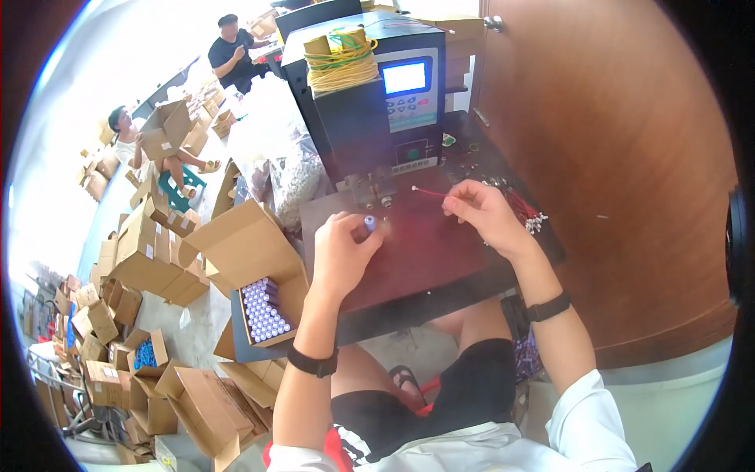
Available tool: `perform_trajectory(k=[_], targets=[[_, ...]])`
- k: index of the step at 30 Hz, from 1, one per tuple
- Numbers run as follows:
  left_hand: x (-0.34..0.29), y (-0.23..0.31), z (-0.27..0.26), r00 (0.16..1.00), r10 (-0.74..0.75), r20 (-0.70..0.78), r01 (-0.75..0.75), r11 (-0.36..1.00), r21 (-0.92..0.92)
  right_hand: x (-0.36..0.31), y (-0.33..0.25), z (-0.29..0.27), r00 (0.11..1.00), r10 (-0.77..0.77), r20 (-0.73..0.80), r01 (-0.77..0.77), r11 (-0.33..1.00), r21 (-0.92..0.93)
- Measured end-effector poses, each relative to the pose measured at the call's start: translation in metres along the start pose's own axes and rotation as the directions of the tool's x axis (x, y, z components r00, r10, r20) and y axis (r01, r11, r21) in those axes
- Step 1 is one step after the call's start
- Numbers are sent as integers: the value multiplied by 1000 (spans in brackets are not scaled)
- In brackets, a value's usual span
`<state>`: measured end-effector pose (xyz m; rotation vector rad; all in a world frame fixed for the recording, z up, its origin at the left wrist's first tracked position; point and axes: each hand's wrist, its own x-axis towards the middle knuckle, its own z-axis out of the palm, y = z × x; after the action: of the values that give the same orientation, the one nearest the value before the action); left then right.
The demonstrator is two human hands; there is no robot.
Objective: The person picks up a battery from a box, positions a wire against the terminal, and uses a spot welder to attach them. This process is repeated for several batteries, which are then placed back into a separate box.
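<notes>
Over the dark red mat (401, 267) on the worktable, my left hand (340, 252) is closed around a purple cylindrical battery cell (370, 223), one end showing between thumb and fingers. My right hand (489, 216) pinches a thin red wire (431, 192) that points left, with a small white tip at its free end. Both hands are in front of a black bench machine (338, 130) with a lit screen and keypad. Small metal electrode holders (381, 198) stick out low on its front, just beyond the left hand's cell.
An open carton (250, 242) at the table's left holds rows of purple cells (266, 311). Red wires with white plugs (535, 216) lie at the right. Yellow wire (342, 76) sits coiled on the machine. A wooden door (605, 173) stands right. Many cartons and two people are at left.
</notes>
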<state>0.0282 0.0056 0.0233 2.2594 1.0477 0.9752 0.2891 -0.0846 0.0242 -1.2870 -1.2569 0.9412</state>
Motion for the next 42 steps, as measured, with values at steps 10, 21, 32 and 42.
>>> perform_trajectory(k=[10,21,32,42], targets=[[12,-13,19,999,35,-28,-36,999,-35,10,3,4,999,31,-15,-31,999,-20],[13,-15,21,1000,29,-3,-29,998,-57,12,4,5,999,7,-51,-8,1000,-28],[13,-12,20,1000,10,8,-10,997,-72,10,2,5,999,7,-51,-9,1000,-27],[10,-4,12,989,-141,-42,128,965,-230,5,0,16,985,-14,-175,42,987,156]])
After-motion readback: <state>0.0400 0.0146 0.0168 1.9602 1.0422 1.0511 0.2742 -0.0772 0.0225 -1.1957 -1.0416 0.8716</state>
